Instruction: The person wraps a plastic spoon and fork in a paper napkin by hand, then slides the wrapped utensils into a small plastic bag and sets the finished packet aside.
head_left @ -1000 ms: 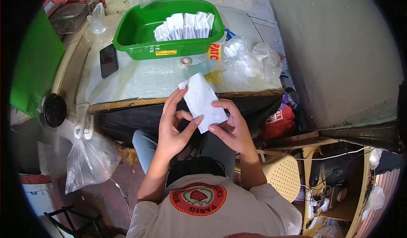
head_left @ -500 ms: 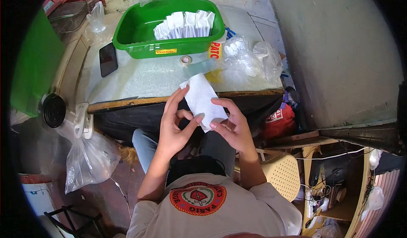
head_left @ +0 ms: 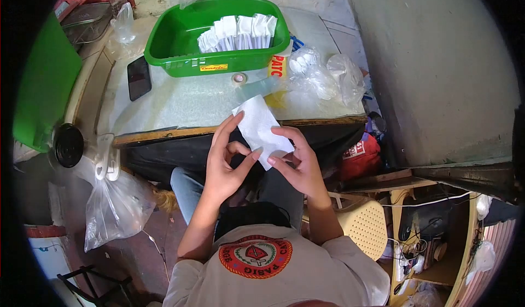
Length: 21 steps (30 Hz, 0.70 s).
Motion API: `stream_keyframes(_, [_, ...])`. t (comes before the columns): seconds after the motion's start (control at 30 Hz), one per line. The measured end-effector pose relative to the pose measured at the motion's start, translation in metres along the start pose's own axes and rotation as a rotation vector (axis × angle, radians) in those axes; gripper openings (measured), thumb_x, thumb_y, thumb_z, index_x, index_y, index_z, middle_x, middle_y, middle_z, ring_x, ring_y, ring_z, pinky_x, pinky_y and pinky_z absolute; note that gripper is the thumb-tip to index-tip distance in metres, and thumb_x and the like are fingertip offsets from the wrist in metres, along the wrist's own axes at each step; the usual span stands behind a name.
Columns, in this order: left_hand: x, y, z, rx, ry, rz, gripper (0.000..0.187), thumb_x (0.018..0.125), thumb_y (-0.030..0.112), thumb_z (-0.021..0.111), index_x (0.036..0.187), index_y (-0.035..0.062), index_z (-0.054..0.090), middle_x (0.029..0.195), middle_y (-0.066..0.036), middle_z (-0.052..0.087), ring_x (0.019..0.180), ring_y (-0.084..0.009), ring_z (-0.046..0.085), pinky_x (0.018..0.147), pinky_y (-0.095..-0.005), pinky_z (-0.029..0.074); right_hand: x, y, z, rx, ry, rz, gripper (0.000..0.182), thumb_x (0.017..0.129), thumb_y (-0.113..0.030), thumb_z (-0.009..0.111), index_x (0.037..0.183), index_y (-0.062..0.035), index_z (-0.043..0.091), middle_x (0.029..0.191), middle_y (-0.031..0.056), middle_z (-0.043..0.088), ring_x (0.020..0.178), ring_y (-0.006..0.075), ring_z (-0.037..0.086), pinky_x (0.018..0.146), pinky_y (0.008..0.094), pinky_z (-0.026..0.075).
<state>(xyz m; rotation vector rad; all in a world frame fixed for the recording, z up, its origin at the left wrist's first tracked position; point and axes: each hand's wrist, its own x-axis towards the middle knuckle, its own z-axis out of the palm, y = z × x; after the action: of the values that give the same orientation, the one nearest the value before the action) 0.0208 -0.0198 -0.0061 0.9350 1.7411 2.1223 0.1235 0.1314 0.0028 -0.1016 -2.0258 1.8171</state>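
A white folded paper [head_left: 258,127] is held up between my two hands, just in front of the table's edge. My left hand [head_left: 227,156] pinches its left side, with a fingertip near the top corner and the thumb low down. On the right side, my right hand [head_left: 299,162] grips the paper's lower part between thumb and fingers. Beyond them on the table [head_left: 180,107] stands a green basin [head_left: 186,66] with a row of white folded papers [head_left: 238,33] inside. A roll of tape [head_left: 239,79] lies in front of the basin.
A black phone [head_left: 139,78] lies left of the basin, and clear plastic bags [head_left: 317,77] lie to its right. Another plastic bag [head_left: 115,214] hangs at the left. A perforated plastic seat [head_left: 363,227] is at the lower right, near a grey wall [head_left: 437,77].
The paper's top left corner, which stuck out as a small flap, now lies flatter. Both hands keep nearly the same hold and place.
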Motion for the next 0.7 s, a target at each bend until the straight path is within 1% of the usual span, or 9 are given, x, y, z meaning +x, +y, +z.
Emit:
stream_keyframes(0.03, [0.0005,-0.0017,-0.0007,0.003,-0.004,0.007,0.073,0.076,-0.014,0.068,0.141,0.0023,0.041,0.145,-0.016,0.034,0.075,-0.0045,0.058,0.077,-0.0203,0.048,0.0009,-0.001,0.0004,-0.092,0.011,-0.044,0.052,0.082,0.002,0.069,0.129,-0.0073,0.05,0.129,0.0092,0.047,0.113,0.0188,0.055,0.082,0.0278,0.054])
stream_keyframes(0.17, [0.0006,-0.0036,-0.0006,0.0,-0.002,-0.023,0.073,0.076,-0.015,0.067,0.141,0.0027,0.041,0.145,-0.016,0.034,0.075,-0.0045,0.057,0.076,-0.0203,0.048,0.0011,-0.0008,-0.0011,-0.171,0.005,-0.032,0.052,0.081,0.001,0.07,0.129,-0.0078,0.051,0.129,0.0096,0.048,0.112,0.019,0.055,0.081,0.0281,0.055])
stream_keyframes(0.27, [0.0022,-0.0031,0.0009,-0.028,0.01,-0.036,0.072,0.076,-0.015,0.066,0.141,0.0032,0.041,0.145,-0.016,0.034,0.075,-0.0047,0.057,0.075,-0.0204,0.049,0.0018,0.0002,-0.0007,-0.141,0.014,-0.047,0.05,0.082,0.001,0.069,0.128,-0.0079,0.051,0.128,0.009,0.048,0.112,0.0181,0.055,0.081,0.0279,0.055])
stream_keyframes(0.33, [0.002,-0.0056,0.0015,-0.023,0.02,-0.032,0.072,0.077,-0.015,0.066,0.141,0.0037,0.041,0.145,-0.016,0.034,0.075,-0.005,0.057,0.074,-0.0206,0.049,0.0012,0.0008,0.0005,-0.063,-0.001,-0.015,0.05,0.083,0.001,0.068,0.128,-0.008,0.051,0.127,0.0081,0.048,0.112,0.0177,0.055,0.083,0.0278,0.055])
stream_keyframes(0.47, [0.0026,-0.0061,0.0024,0.003,0.027,-0.026,0.071,0.077,-0.014,0.067,0.141,0.004,0.042,0.145,-0.017,0.034,0.073,-0.0054,0.058,0.073,-0.0207,0.049,0.0018,0.0032,-0.0003,-0.037,0.004,-0.012,0.049,0.084,0.001,0.068,0.129,-0.0077,0.051,0.128,0.0077,0.048,0.113,0.0178,0.055,0.085,0.0285,0.054])
stream_keyframes(0.53, [0.0021,-0.0052,0.0028,0.038,0.032,-0.033,0.07,0.077,-0.013,0.068,0.14,0.0037,0.043,0.144,-0.018,0.035,0.073,-0.0058,0.058,0.072,-0.021,0.049,0.0003,0.0031,-0.0019,0.043,0.017,0.091,0.05,0.084,0.008,0.064,0.13,-0.0046,0.05,0.129,0.0067,0.046,0.117,0.0155,0.051,0.091,0.0292,0.05])
stream_keyframes(0.67, [0.002,-0.0056,0.0026,0.059,0.04,-0.011,0.069,0.077,-0.012,0.069,0.139,0.0035,0.044,0.144,-0.019,0.036,0.073,-0.006,0.059,0.071,-0.0213,0.049,0.0013,0.0055,-0.0022,0.047,0.005,0.078,0.049,0.085,0.008,0.064,0.13,-0.0041,0.05,0.129,0.0062,0.046,0.116,0.0144,0.051,0.092,0.0284,0.049])
stream_keyframes(0.7, [0.0018,-0.0045,0.0022,0.064,0.032,-0.025,0.069,0.077,-0.013,0.068,0.139,0.0032,0.044,0.145,-0.016,0.035,0.074,-0.0057,0.057,0.072,-0.021,0.049,0.0015,0.0079,-0.0026,0.035,0.005,0.061,0.048,0.085,0.004,0.066,0.13,-0.0056,0.051,0.129,0.0068,0.048,0.117,0.0156,0.051,0.091,0.0292,0.05])
